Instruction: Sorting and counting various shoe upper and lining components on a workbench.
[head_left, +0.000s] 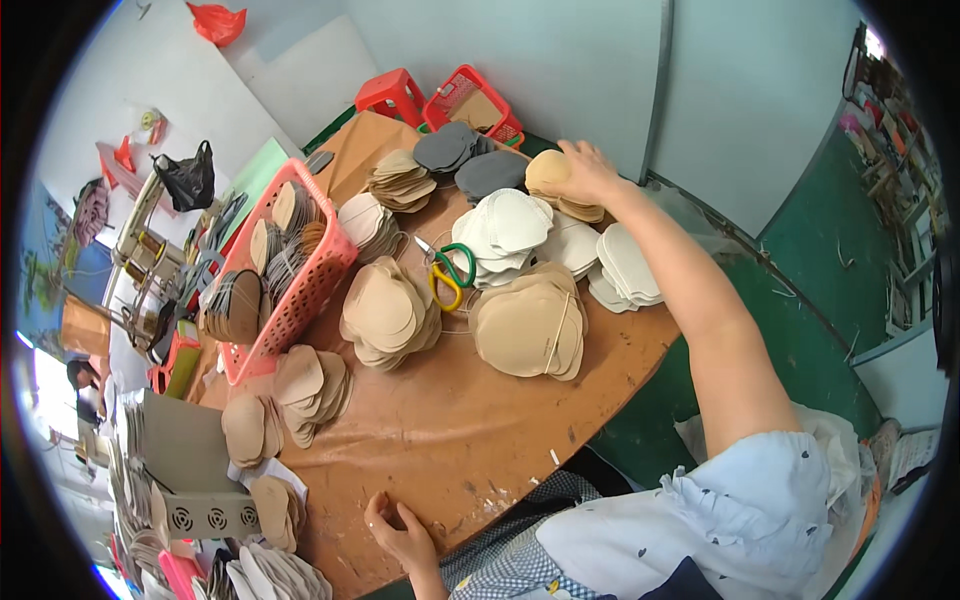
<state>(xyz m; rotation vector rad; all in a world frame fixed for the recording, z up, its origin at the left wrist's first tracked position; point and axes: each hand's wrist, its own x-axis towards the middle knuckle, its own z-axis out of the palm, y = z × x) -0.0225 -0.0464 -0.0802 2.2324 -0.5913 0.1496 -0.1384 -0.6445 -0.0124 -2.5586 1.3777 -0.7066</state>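
Note:
My right arm stretches to the far right of the table, where my right hand (590, 174) is closed round the edge of a stack of tan insole-shaped pieces (547, 172). Part of that stack is hidden by the hand. Close to the table's near edge, my left hand (403, 537) rests with curled fingers apart and nothing visible in them. White cut pieces (512, 222) lie in loose piles beside the right hand's stack. Scissors (447, 277) with green and yellow handles lie mid-table, between the white pile and a beige stack (390, 315). Another beige stack (528, 322) has a band across it.
A pink basket (300, 308) full of bundled pieces stands at the left. Dark grey pieces (490, 175) sit at the back. Behind the table are a red stool (390, 95) and a red basket (507, 122). A grey box (190, 445) stands at lower left.

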